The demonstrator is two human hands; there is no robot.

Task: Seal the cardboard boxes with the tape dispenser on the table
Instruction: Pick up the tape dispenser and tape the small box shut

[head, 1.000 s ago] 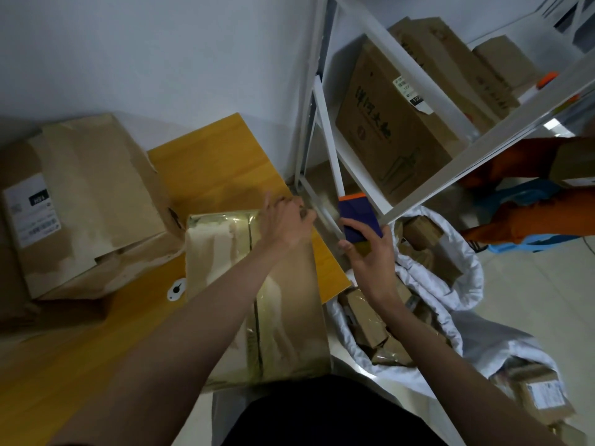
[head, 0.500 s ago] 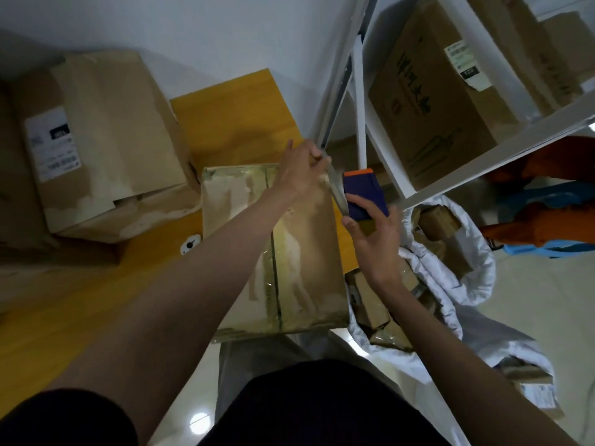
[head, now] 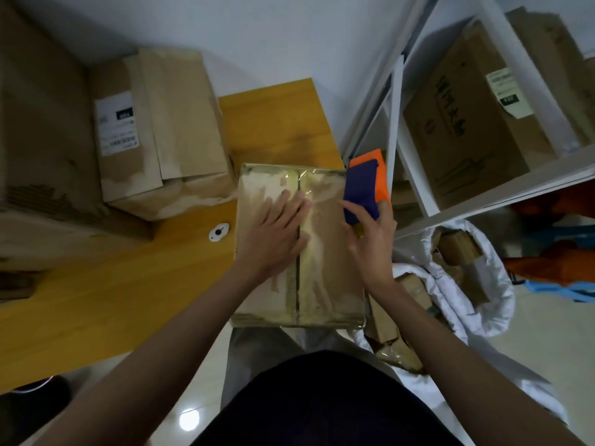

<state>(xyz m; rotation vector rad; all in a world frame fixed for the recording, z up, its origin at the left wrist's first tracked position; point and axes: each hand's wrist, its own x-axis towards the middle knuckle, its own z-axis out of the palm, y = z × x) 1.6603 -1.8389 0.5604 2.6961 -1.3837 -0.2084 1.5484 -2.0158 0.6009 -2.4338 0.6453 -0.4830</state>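
Note:
A flat cardboard box lies on the right end of the wooden table, its near end jutting past the table edge. Clear tape runs along its centre seam. My left hand lies flat on the box top with straight fingers pressing beside the seam. My right hand grips the blue and orange tape dispenser at the box's far right corner.
Larger taped cardboard boxes crowd the table's far left. A small white disc lies on the table. A white metal shelf with boxes stands on the right. A white sack full of small parcels sits below it.
My left hand has moved from the box's far edge back onto the top, pressing flat on the seam. The dispenser has come over the box's far right corner. The view has tilted downward.

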